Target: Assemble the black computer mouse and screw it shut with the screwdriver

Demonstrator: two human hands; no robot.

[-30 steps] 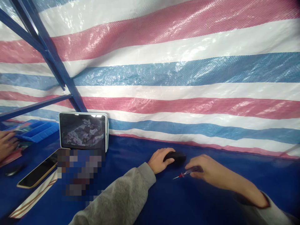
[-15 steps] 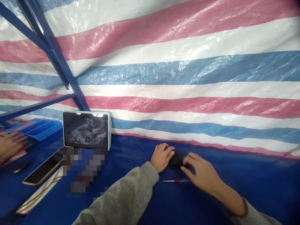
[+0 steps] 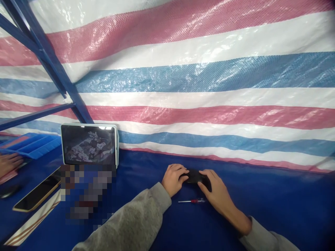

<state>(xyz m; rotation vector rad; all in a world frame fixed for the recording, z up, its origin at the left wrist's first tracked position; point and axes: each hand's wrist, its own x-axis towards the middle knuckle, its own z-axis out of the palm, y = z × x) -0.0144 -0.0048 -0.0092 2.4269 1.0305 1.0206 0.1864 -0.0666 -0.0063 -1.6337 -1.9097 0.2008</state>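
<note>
A small, dark black object point(image 3: 193, 176), shaped somewhat like a computer mouse, lies on the blue tabletop between my hands, its ends covered by fingers. My left hand point(image 3: 173, 179) closes on its left end, thumb in front and fingers behind. On the right end, my right hand point(image 3: 217, 190) grips it with thumb and fingers. Just in front of the object, a screwdriver point(image 3: 192, 201) with a thin metal shaft and a red and clear handle lies flat, its tip to the left. The handle's end is close to my right hand.
A tablet point(image 3: 89, 144) stands against the striped sheet at left. Near it lie a phone point(image 3: 39, 190), a striped strip point(image 3: 34, 223) and a dark rounded object point(image 3: 9, 191). Another person's hand point(image 3: 9, 164) rests by a blue compartment tray point(image 3: 39, 146). A blue metal frame point(image 3: 52, 69) rises behind.
My right hand has come in and closed on the right end of the black object. The left hand's fingers have curled around its left end. The view has shifted slightly right.
</note>
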